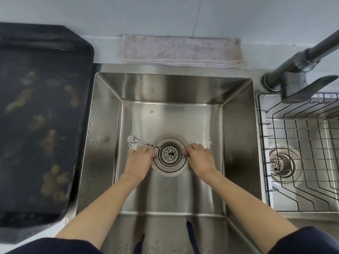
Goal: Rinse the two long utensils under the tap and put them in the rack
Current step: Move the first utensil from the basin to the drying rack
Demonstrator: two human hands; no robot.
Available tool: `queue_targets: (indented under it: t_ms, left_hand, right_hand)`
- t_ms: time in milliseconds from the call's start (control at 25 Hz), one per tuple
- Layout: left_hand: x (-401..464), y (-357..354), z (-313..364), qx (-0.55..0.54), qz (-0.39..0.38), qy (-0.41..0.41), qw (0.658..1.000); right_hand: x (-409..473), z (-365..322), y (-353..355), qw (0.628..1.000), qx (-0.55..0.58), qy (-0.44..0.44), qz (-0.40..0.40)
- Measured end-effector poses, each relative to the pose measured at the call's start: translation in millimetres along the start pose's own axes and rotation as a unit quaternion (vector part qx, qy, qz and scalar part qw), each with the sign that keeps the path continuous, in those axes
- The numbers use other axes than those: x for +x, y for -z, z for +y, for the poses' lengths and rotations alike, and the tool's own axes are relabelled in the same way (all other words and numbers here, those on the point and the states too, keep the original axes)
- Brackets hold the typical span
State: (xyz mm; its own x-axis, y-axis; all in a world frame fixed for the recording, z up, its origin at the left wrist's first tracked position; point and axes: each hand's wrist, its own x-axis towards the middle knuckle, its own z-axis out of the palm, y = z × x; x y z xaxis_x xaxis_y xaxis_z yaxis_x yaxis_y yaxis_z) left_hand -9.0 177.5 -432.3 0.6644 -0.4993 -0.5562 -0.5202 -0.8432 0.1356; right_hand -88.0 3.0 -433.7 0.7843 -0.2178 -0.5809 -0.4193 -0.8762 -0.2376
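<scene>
Two long thin metal utensils with twisted handles lie low in the steel sink [172, 88], across the round drain strainer [169, 154]. One is a spoon [131, 139] whose small bowl points up-left. The other utensil [174, 157] runs level over the strainer between my hands. My left hand [139, 159] pinches that utensil's left end, just below the spoon's handle. My right hand [199, 156] pinches its right end, where the spoon's handle also seems to end. The dark tap [295, 70] stands at the back right, and no water runs from it. The wire rack [302, 162] sits in the right basin.
A black tray [42, 125] with brown stains fills the counter on the left. A folded pale towel [181, 50] lies behind the sink against the wall. The right basin has its own drain [281, 165] under the rack. The tap's lever [310, 88] overhangs the rack's back edge.
</scene>
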Motion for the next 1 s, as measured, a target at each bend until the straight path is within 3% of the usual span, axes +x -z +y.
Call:
queue_targets:
  t_ms: [480, 1000]
  left_hand:
    - [-30, 37, 8, -0.037, 0.067, -0.018, 0.997]
    - [-88, 87, 25, -0.022, 0.183, -0.101, 0.978]
  right_hand:
    - [-41, -10, 40, 0.998, -0.023, 0.023, 0.044]
    - [-129, -14, 87, 0.974, 0.0, 0.022, 0.226]
